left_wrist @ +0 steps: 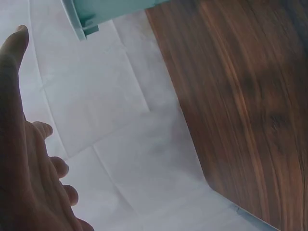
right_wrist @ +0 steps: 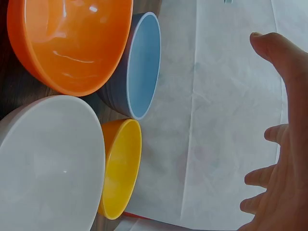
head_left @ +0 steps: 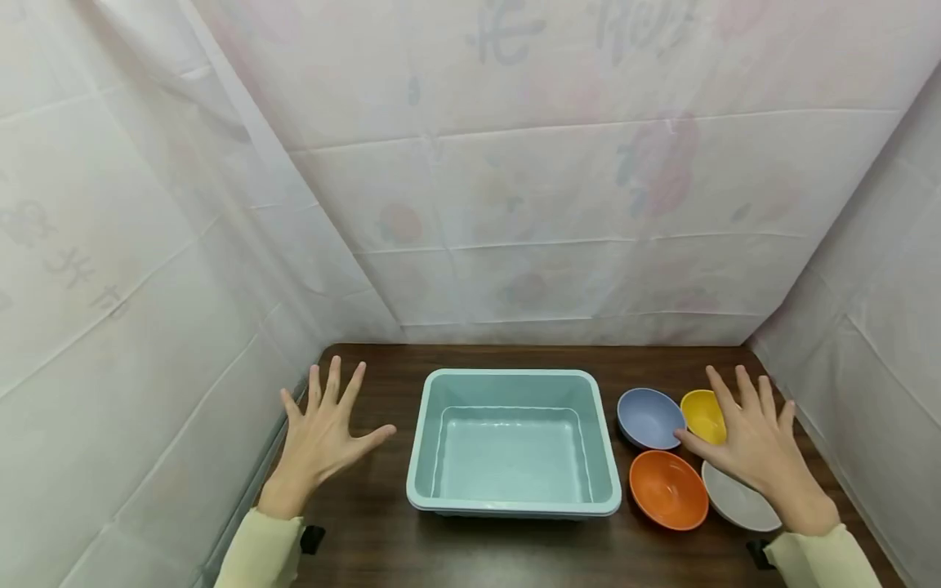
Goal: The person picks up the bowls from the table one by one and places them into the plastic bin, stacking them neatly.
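Note:
My left hand (head_left: 318, 437) hovers with spread fingers over the left part of the table, beside a pale teal plastic basin (head_left: 515, 465). Nothing is in it. My right hand (head_left: 757, 449), fingers spread too, is above several bowls to the right of the basin and holds nothing. In the head view it overlaps the yellow bowl (head_left: 702, 415) and the white bowl (head_left: 738, 500). A blue bowl (head_left: 649, 418) and an orange bowl (head_left: 667, 490) lie nearer the basin. In the right wrist view the white bowl (right_wrist: 53, 168) and orange bowl (right_wrist: 72, 43) appear large, left of the hand.
The dark wood-grain table (head_left: 507, 559) carries the basin at its middle and the bowls at its right side. White printed sheets hang as a back wall (head_left: 529, 204), a left wall (head_left: 147, 367) and a right wall (head_left: 882, 310) close around the table's edges.

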Tool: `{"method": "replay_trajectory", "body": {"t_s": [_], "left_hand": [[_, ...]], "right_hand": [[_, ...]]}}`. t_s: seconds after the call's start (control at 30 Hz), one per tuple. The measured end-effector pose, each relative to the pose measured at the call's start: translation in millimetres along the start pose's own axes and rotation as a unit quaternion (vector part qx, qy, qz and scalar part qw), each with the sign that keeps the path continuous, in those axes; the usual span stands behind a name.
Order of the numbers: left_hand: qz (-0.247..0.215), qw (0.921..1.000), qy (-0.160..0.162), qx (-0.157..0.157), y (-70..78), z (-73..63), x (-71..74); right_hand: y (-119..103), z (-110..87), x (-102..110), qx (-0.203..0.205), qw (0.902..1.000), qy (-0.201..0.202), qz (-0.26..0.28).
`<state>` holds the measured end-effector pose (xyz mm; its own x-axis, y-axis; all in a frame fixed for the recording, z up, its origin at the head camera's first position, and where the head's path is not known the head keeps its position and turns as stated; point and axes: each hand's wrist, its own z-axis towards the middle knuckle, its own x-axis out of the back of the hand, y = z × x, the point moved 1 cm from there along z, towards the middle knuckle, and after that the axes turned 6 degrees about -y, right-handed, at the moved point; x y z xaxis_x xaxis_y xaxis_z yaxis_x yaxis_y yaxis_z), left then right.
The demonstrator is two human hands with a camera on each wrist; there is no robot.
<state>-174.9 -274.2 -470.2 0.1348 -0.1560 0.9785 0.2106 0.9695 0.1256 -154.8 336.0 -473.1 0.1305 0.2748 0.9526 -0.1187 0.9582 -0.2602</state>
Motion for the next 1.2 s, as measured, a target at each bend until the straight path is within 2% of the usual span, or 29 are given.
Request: {"method": "replay_trajectory", "body": {"t_s": [0.4,0.63,0.8,1.2], "left_hand": [[-0.035,0.9994,-0.006,-0.007,23.6,9.9,3.1],[-0.053,0.9983,0.000,-0.026,40.3,15.7,3.9],[-0.067,0.9971,0.005,-0.036,50.5,16.4,-0.3],[-0.113,0.9925,-0.009,-0.047,74.8,18.3,-16.3]], "right_hand": [[-8,3.8,-5,-0.002,0.9999,-0.010,0.009],[-11,5.2,-4,-0.002,0.9999,-0.012,0.007],[-11,5.8,-4,-0.002,0.9999,-0.011,0.007],[-16,10.1,-7,0.003,0.9999,-0.014,-0.003]]}}
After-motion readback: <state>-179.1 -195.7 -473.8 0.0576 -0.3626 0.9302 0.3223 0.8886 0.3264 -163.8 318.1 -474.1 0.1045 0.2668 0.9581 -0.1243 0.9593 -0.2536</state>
